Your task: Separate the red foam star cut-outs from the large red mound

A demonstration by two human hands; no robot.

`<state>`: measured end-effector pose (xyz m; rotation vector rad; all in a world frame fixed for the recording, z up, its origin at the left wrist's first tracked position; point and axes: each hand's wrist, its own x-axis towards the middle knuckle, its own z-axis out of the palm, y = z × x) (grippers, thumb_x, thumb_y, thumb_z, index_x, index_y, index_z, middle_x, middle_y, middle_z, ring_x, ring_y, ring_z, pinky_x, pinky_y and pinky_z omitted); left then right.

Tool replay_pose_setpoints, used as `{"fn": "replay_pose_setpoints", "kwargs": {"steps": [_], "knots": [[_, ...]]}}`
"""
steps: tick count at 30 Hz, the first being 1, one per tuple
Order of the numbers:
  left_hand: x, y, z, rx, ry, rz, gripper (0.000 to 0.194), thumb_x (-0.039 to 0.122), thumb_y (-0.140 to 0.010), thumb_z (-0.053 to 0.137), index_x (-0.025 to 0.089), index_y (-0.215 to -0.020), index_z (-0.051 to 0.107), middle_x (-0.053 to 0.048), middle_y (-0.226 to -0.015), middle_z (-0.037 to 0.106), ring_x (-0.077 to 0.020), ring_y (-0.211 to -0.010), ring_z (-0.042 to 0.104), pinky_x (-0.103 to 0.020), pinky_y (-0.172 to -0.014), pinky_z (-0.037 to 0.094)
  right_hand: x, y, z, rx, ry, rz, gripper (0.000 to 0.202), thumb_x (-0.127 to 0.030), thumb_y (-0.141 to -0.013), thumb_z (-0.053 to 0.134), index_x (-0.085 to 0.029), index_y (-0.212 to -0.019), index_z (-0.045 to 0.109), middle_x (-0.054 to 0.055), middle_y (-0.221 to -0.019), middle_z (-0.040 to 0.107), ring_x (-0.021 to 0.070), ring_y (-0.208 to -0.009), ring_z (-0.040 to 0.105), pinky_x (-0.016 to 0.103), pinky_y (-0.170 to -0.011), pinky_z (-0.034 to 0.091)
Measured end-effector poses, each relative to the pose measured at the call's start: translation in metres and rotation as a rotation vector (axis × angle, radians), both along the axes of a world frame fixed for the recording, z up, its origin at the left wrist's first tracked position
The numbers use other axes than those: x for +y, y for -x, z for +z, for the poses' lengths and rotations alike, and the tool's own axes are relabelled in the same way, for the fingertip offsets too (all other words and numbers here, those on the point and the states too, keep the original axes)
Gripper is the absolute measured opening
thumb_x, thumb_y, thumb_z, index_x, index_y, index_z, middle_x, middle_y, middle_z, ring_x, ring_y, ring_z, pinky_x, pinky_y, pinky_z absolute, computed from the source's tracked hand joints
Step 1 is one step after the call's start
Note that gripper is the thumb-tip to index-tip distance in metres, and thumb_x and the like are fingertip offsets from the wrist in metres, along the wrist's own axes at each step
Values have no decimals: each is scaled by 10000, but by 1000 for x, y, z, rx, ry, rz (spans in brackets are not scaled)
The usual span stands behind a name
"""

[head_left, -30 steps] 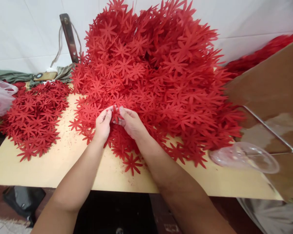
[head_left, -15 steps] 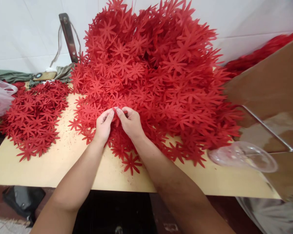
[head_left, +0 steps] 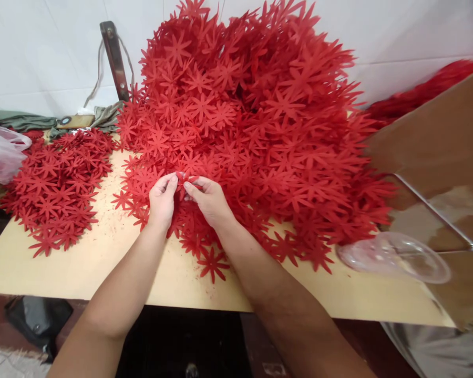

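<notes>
A large heap of red flower-shaped pieces (head_left: 260,115) rises at the middle of the table, against the wall. In front of its lower left part, my left hand (head_left: 163,197) pinches a small red piece (head_left: 181,181) between thumb and fingers. Close beside it on the right, my right hand (head_left: 208,198) grips the same red piece, thumb against fingers. The piece's full outline is hard to tell against the heap. One loose red flower (head_left: 213,264) lies on the table below my hands.
A smaller red flower pile (head_left: 59,181) lies at left on the table (head_left: 114,268), by a plastic bag (head_left: 3,149). At right stand a clear plastic container (head_left: 398,256) and a cardboard box (head_left: 437,152). A metal bracket (head_left: 115,63) leans at the back.
My hands have moved slightly apart, the left one a little to the left. More of the red piece shows between the fingertips. The view has shifted slightly.
</notes>
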<state>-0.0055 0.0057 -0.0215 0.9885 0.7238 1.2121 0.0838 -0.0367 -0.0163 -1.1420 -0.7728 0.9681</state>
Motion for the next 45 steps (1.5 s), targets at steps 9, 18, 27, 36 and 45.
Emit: {"fn": "replay_pose_setpoints", "kwargs": {"steps": [9, 18, 27, 36, 45], "knots": [[-6, -2, 4, 23, -5, -67, 190, 323, -697, 687, 179, -820, 709, -16, -858, 722, -102, -759, 618, -276, -834, 469, -5, -5, 2, -682, 66, -171, 270, -339, -818, 465, -206, -585, 489, 1, -541, 535, 118, -536, 471, 281, -610, 376], [-8, -2, 4, 48, 3, -76, 228, 305, -666, 717, 198, -868, 713, -9, -897, 721, -131, -873, 636, -319, -931, 443, -6, -15, 7, -879, 192, -285, 336, -353, -832, 402, -232, -537, 295, -13, -485, 402, 121, -482, 350, 278, -528, 235], [-11, -3, 5, 26, 18, -125, 233, 321, -652, 729, 198, -848, 700, -2, -919, 712, -139, -933, 620, -323, -964, 428, -5, -15, 8, -754, 112, -261, 455, -507, -834, 379, -220, -491, 295, -38, -449, 318, 96, -471, 293, 275, -523, 230], [-6, 0, 5, 42, -140, -115, 300, 238, -702, 684, 231, -1001, 673, 6, -897, 667, -117, -879, 595, -268, -899, 441, 0, -13, -3, -386, -91, -65, 201, -359, -722, 584, -190, -830, 566, 29, -852, 596, 146, -869, 546, 300, -837, 438], [3, 2, -1, 80, -90, -8, 243, 153, -737, 602, 195, -963, 680, -5, -898, 678, -110, -842, 593, -280, -906, 435, -7, -12, 8, -191, -41, 131, 158, -311, -645, 647, -183, -732, 616, -41, -627, 569, 82, -584, 484, 248, -621, 435]]}}
